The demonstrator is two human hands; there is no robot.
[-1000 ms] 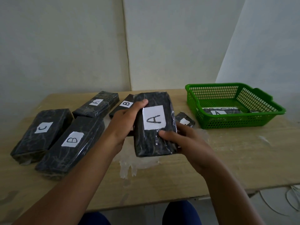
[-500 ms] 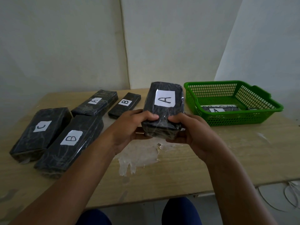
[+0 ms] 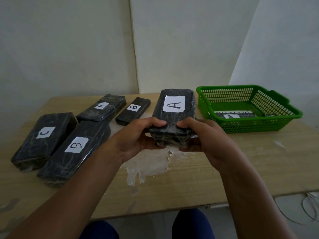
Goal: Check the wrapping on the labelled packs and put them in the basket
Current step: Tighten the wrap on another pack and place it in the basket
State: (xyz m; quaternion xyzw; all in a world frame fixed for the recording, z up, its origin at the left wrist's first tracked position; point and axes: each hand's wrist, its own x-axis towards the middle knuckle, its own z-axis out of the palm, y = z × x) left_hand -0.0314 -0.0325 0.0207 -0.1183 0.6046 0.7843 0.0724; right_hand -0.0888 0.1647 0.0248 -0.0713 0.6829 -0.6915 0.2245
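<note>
Holding the large pack marked A (image 3: 174, 114) above the surface (image 3: 224, 163), your left hand (image 3: 138, 137) and right hand (image 3: 205, 137) both clasp its near end; the green basket (image 3: 259, 125) sits to their right.

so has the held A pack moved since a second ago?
Yes. The held A pack tipped flatter and shifted right, closer to the green basket.

A plain room used for packing work: bare white walls (image 3: 189, 40), a worn wooden table (image 3: 224, 166), labelled black packs (image 3: 76, 149) and a green basket (image 3: 279, 125).
</note>
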